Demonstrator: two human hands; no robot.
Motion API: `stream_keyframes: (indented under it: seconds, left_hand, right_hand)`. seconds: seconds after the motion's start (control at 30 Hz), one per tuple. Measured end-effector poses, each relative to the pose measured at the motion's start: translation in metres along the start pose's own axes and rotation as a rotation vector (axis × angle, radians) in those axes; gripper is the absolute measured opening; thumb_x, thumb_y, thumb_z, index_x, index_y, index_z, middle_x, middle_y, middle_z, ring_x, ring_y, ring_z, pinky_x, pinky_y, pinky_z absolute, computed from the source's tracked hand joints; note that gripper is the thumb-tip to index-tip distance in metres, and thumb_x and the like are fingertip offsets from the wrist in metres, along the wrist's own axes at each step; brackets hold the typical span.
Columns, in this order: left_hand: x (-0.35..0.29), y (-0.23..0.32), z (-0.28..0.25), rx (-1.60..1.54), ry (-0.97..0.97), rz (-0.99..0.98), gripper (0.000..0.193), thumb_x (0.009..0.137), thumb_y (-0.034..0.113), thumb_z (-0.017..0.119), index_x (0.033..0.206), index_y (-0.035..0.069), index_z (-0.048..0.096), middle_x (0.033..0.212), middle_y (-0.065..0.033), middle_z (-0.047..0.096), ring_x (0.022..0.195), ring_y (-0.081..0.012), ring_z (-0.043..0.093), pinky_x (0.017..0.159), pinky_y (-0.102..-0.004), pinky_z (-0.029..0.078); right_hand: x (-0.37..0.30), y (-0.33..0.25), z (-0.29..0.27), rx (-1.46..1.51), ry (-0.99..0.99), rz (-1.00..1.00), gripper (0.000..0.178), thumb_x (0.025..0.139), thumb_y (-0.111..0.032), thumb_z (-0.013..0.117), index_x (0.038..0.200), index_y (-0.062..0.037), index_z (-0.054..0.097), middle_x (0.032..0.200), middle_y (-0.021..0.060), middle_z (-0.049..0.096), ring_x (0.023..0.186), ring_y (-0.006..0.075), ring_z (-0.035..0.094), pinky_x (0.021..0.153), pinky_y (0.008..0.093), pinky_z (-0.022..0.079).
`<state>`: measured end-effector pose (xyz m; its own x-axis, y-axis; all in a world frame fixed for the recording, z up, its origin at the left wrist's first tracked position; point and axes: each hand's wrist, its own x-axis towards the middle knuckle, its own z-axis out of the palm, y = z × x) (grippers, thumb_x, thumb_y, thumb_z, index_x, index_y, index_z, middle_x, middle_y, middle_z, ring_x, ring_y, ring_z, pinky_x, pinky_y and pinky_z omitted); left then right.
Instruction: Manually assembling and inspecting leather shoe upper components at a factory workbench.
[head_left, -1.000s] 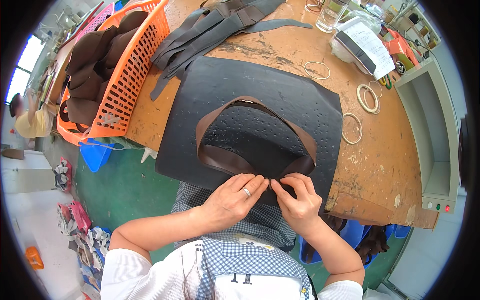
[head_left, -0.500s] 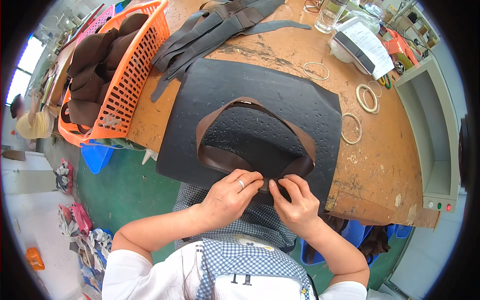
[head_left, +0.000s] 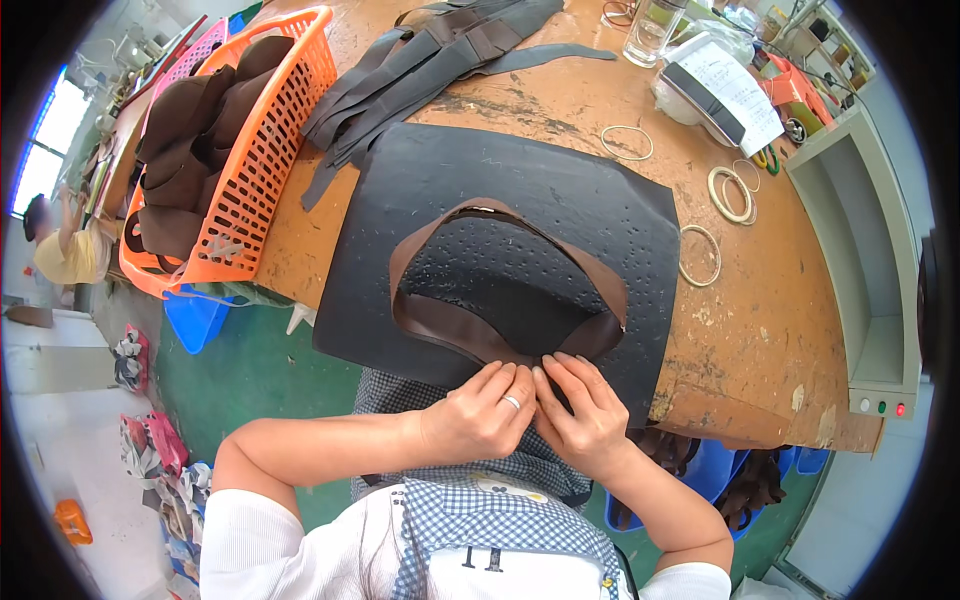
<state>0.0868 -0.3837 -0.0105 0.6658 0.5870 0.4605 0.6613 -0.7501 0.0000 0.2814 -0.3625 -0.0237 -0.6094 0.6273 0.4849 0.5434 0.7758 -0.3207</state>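
A brown leather-like strap (head_left: pixel 440 318) stands on its edge in a loop on a black mat (head_left: pixel 490 160) pitted with small holes. My left hand (head_left: pixel 488 408) and my right hand (head_left: pixel 582 412) meet side by side at the loop's near side, over the mat's front edge. The fingers of both are bent and pinch the strap close together. Fingertips and thumbs cover the spot where they grip, so its detail is hidden. A ring is on my left hand.
An orange basket (head_left: pixel 265 150) of brown pieces stands on the left. Dark straps (head_left: pixel 440 65) lie at the back. Rolls of tape (head_left: pixel 700 255), a glass (head_left: pixel 655 30) and a paper sheet (head_left: pixel 725 85) are at the right, beside a grey cabinet (head_left: pixel 860 270).
My left hand has shifted slightly right and down and turned, its fingers now closer against my right hand. My right hand has moved a little left and down. The loop stays nearly in place.
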Motion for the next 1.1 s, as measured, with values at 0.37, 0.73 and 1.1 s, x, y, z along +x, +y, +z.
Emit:
stream_keyframes:
  seconds: [0.37, 0.73, 1.1]
  left_hand:
    - [0.010, -0.028, 0.004, -0.451, 0.124, -0.441, 0.020, 0.071, -0.007, 0.068, 0.086, 0.000, 0.057, 0.089, -0.0118, 0.061, 0.077, -0.0244, 0.064, 0.063, -0.0319, 0.055]
    - [-0.004, -0.016, -0.006, -0.584, 0.105, -0.604, 0.040, 0.067, 0.003, 0.083, 0.099, -0.001, 0.059, 0.105, -0.0148, 0.060, 0.096, -0.0308, 0.063, 0.078, -0.0371, 0.055]
    - [-0.006, -0.013, 0.002, -0.308, 0.182, -0.567, 0.024, 0.076, -0.008, 0.070, 0.096, -0.003, 0.060, 0.095, -0.0147, 0.066, 0.083, -0.0309, 0.066, 0.070, -0.0356, 0.056]
  right_hand:
    - [0.000, 0.002, 0.000, 0.028, 0.051, 0.012, 0.034, 0.064, -0.006, 0.074, 0.098, -0.0024, 0.072, 0.106, 0.0140, 0.067, 0.100, 0.0297, 0.066, 0.087, 0.0410, 0.056]
    - [0.001, -0.007, 0.004, -0.091, -0.028, 0.004, 0.039, 0.066, -0.011, 0.075, 0.104, -0.0072, 0.072, 0.108, 0.0140, 0.065, 0.102, 0.0292, 0.064, 0.090, 0.0445, 0.055]
    - [0.001, -0.013, 0.007, -0.213, -0.116, -0.025, 0.052, 0.073, -0.029, 0.076, 0.122, -0.0138, 0.067, 0.110, 0.0166, 0.061, 0.104, 0.0311, 0.061, 0.094, 0.0465, 0.051]
